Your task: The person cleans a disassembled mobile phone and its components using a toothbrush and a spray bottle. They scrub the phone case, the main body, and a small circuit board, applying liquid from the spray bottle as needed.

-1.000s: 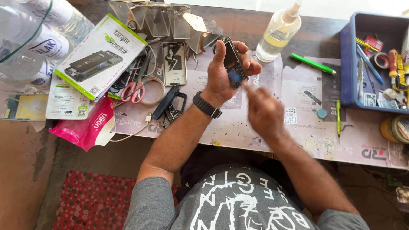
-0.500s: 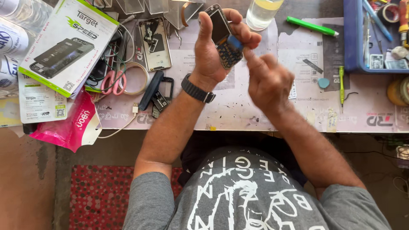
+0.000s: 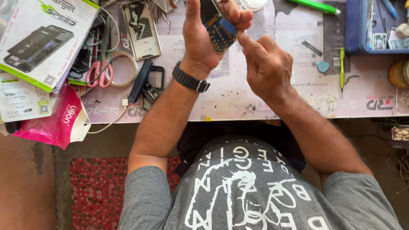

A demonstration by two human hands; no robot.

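- The left hand (image 3: 203, 36) is raised above the worktable (image 3: 238, 91), fingers curled tight around a small keypad phone (image 3: 218, 30), thumb pressed along its left side and fingertips wrapped over its right edge.
- The phone sits tilted in that grip, far and centre in the scene, partly cut off by the top edge of the view. Its visible face is a dark blue panel set with a grid of small pale key contacts; a rounded blue patch shows at its right corner, and the upper part is a dark, glossy body.
- The right hand (image 3: 266, 66) is just right of the phone, fingers loosely bunched, the index finger stretched out with its tip touching the phone's right corner. It holds nothing that can be made out.
- A black wristband (image 3: 190, 79) circles the left wrist.
- On the table to the left lie a phone back cover (image 3: 141, 30), pink-handled scissors (image 3: 99, 70), a roll of tape (image 3: 121, 68) and a green-edged white box (image 3: 42, 36), with a pink packet (image 3: 57, 121) hanging over the near edge.
- To the right are a green screwdriver (image 3: 341, 64), a small blue pick (image 3: 323, 66), a green marker (image 3: 315, 6) and a blue tray (image 3: 355, 38) at the far right corner.
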